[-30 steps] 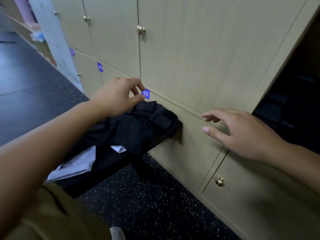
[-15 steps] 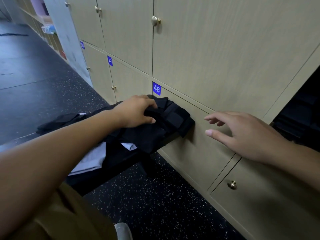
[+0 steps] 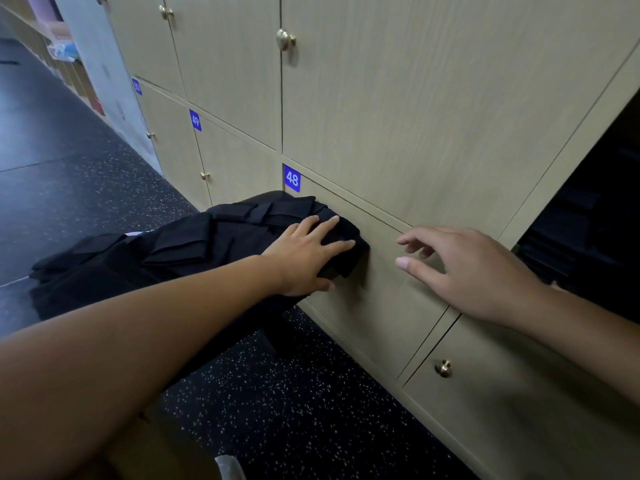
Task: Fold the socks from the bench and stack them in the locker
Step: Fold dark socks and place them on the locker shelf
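Socks, black, lie piled with long axis running 9 to 3 o'clock; left hand presses flat on their 3 o'clock end, nearer; right hand hovers released beyond.

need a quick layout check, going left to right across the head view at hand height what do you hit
black folded socks → left hand resting flat on them → right hand hovering by the locker door → dark open locker
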The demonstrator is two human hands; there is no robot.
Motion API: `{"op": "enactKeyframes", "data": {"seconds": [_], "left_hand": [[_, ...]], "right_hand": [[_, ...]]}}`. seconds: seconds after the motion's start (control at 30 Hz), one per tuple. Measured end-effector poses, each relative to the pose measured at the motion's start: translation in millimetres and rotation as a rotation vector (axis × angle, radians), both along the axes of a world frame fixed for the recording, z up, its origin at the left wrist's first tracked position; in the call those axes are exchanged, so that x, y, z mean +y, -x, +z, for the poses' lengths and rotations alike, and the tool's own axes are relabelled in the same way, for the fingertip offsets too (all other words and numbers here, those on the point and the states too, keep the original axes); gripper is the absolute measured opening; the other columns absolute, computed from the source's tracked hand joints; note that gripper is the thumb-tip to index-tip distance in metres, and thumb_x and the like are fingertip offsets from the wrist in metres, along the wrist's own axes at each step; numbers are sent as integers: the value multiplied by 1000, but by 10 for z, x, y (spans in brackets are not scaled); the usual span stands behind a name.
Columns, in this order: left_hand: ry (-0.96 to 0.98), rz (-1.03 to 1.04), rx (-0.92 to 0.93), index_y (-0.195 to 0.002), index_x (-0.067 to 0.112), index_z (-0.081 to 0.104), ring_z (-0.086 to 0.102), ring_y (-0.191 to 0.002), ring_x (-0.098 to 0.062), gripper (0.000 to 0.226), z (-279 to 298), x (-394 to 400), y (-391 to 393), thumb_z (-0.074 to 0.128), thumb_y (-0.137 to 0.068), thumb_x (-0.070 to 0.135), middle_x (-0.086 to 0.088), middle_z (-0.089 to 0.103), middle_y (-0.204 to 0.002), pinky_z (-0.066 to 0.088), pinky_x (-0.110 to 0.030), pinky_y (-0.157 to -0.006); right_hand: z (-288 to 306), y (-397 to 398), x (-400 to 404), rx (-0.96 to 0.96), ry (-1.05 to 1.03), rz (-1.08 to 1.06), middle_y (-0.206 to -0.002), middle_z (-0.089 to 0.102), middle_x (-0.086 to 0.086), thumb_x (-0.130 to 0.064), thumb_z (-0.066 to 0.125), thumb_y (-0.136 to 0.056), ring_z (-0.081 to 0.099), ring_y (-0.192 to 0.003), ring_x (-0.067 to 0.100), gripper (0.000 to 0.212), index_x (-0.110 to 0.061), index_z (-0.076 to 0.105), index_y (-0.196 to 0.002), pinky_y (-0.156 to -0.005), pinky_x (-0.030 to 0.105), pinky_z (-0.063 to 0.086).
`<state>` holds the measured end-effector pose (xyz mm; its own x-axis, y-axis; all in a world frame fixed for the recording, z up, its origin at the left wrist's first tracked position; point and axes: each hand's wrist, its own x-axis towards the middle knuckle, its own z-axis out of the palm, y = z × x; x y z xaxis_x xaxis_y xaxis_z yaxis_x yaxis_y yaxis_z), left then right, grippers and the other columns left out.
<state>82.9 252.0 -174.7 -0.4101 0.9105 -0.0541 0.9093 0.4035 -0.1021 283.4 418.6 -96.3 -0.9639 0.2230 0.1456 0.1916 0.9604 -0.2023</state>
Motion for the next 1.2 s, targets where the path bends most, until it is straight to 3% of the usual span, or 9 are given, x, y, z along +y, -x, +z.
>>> {"op": "enactKeyframes", "data": {"seconds": [0.2,0.43,0.57,0.73,0.87,0.93,1.0,1.07,1.2], "left_hand": [[-99,52,87,-155,30,33,28,-146,-30,73,44,176,-19,65,-92,46,-1,27,-164,38,-44,-112],[-395,64,53,-114,18,73,60,-111,-28,33,33,221,-66,54,-90,31,2,71,-118,52,-45,-85],[-575,45,43,-104,21,75,64,-92,-28,44,180,209,-51,39,-92,42,3,74,-100,54,-44,-72],[-787,-34,-20,-107,26,75,65,-93,-24,31,459,183,-185,51,-97,42,7,75,-100,54,-42,-72],[-969,-209,-99,-111,20,76,62,-92,-19,35,715,172,-387,52,-97,42,9,74,-98,52,-35,-75],[-1017,-287,-94,-114,18,76,59,-93,-17,35,846,136,-486,52,-100,39,10,73,-99,51,-33,-78],[-1050,-358,-92,-117,16,75,59,-95,-19,38,941,102,-578,48,-104,39,9,72,-103,51,-35,-81],[-1062,-434,-100,-118,13,74,60,-97,-22,41,1005,91,-676,44,-107,37,8,73,-108,52,-35,-82],[-1067,-547,-95,-119,12,74,61,-101,-22,34,1092,142,-834,48,-105,29,10,71,-117,51,-33,-86]], "right_hand": [[22,-116,43,38,0,-22,-112,65,-21,-52,52,-97,62,-101,4,33,-35,61,-124,-85,34,54],[37,-290,138,83,77,-75,-106,66,-24,-53,54,-94,62,-98,-4,32,-37,63,-120,-85,33,55],[-4,-318,159,144,229,-130,-99,69,-23,-50,59,-92,64,-92,-7,28,-34,68,-113,-84,28,56],[84,-303,56,239,483,-238,-87,70,-18,-44,64,-93,64,-82,-7,12,-35,71,-95,-73,12,47],[214,-343,33,231,683,-347,-106,71,-13,-68,44,-94,72,-87,6,38,-39,63,-110,-89,41,58],[340,-383,3,177,915,-424,-109,73,-3,-68,36,-95,76,-88,19,58,-28,58,-129,-88,45,60],[486,-457,-44,115,1212,-417,-107,77,10,-64,37,-97,76,-93,29,64,-14,50,-135,-90,43,60],[602,-542,-86,80,1422,-345,-111,75,16,-54,43,-100,74,-102,33,53,-11,50,-131,-98,44,56],[711,-685,-77,160,1500,-214,-117,74,16,-26,58,-98,73,-100,30,36,-3,67,-125,-94,35,56]]}}
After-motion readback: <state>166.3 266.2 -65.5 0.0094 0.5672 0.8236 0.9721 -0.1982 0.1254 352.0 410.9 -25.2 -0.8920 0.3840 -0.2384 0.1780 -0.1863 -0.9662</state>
